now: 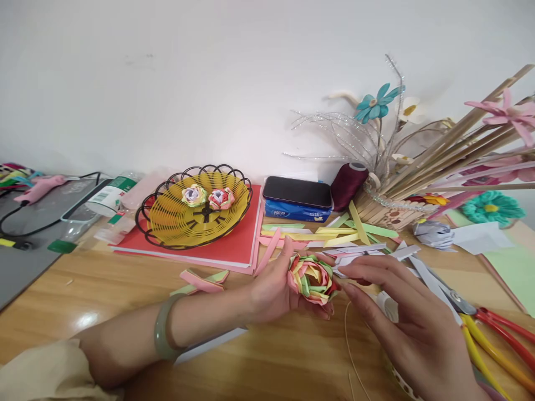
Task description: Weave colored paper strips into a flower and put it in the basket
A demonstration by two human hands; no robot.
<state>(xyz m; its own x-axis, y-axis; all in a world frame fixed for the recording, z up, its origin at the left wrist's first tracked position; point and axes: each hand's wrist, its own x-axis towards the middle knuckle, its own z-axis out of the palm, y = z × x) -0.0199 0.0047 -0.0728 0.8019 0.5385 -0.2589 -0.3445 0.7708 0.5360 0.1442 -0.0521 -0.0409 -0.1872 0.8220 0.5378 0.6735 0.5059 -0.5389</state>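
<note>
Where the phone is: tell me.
In the head view, the phone lies just right of centre near the wall, atop the blue pack, with the yellow basket to its left and the maroon thread spool to its right.

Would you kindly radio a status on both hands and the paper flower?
Left hand holding paper flower. Right hand at its edge, contact unclear. Paper strips beyond, red-handled scissors beside right hand; neither blocking.

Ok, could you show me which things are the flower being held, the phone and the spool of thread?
Held flower (pixel 312 279): head view, middle of its folded petals.
Phone (pixel 297 191): head view, on its dark screen.
Spool of thread (pixel 346 188): head view, on the wound thread.
</note>
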